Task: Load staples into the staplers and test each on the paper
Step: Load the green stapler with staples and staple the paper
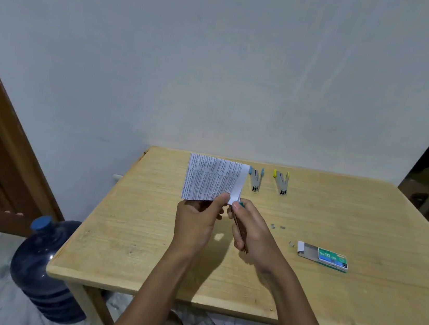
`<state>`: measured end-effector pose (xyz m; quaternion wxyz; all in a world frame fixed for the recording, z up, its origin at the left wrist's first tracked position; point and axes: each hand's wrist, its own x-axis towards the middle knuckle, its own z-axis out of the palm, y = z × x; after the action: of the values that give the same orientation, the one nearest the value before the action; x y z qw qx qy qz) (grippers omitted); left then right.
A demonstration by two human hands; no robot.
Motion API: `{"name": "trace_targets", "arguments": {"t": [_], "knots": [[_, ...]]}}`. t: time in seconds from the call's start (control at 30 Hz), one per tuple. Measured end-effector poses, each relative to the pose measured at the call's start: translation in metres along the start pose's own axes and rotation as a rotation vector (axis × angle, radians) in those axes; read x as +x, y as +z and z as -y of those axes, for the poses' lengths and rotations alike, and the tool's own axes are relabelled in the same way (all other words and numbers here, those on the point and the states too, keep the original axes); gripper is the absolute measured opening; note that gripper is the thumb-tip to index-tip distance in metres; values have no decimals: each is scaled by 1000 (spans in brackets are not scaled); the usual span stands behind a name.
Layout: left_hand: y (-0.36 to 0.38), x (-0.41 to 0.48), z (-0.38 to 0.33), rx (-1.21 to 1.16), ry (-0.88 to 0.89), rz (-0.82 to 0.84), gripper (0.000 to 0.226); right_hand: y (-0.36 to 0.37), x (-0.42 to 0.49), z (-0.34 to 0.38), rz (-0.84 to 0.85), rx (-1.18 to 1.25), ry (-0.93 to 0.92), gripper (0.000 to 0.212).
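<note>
The left hand [198,217] pinches the near edge of the printed paper [215,180] between thumb and fingers, holding the sheet up off the table [143,235]. Just beside it, the right hand [252,232] is wrapped around a stapler [240,220] with a teal tip; its nose sits right at the paper's lower right corner, so the two hands are almost touching. This looks like the test squeeze on that stapler — whether the staple has gone through cannot be told, since the fingers cover the spot.

Beyond the right hand, toward the wall, two more staplers lie on the table: a blue-tipped stapler [256,178] nearest the paper's right edge and a yellow-tipped stapler [281,182] a little farther right. Both lie with their arms splayed apart, which suggests they are not yet closed up after loading, or not loaded at all; their channels are too small to read.

To the right of the right hand sits the staple box [323,256], slid open, with a few loose staple bits [277,226] between it and the hand.

So my guess is one stapler is at its test, and two remain — to be loaded, shut and tried on the paper.
</note>
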<state>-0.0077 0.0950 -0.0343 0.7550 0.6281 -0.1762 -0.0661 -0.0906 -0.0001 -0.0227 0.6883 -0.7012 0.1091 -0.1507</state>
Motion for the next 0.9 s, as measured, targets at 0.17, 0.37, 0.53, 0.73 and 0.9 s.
{"name": "trace_targets", "arguments": {"t": [0.17,0.37,0.53,0.73,0.9], "knots": [[-1,-1,0,31,43,-4,10,-2,1,-3,0,-20,-1,53],[-1,-3,2,29,52,24,9,0,2,-6,-39,11,43,40],[-1,-2,9,-22,-108,122,23,-1,3,-3,-69,3,2,40],[3,-4,6,-283,-234,210,28,0,5,-1,-83,95,-33,58],[1,-2,2,-381,-230,148,27,-1,5,1,-76,232,21,31]]}}
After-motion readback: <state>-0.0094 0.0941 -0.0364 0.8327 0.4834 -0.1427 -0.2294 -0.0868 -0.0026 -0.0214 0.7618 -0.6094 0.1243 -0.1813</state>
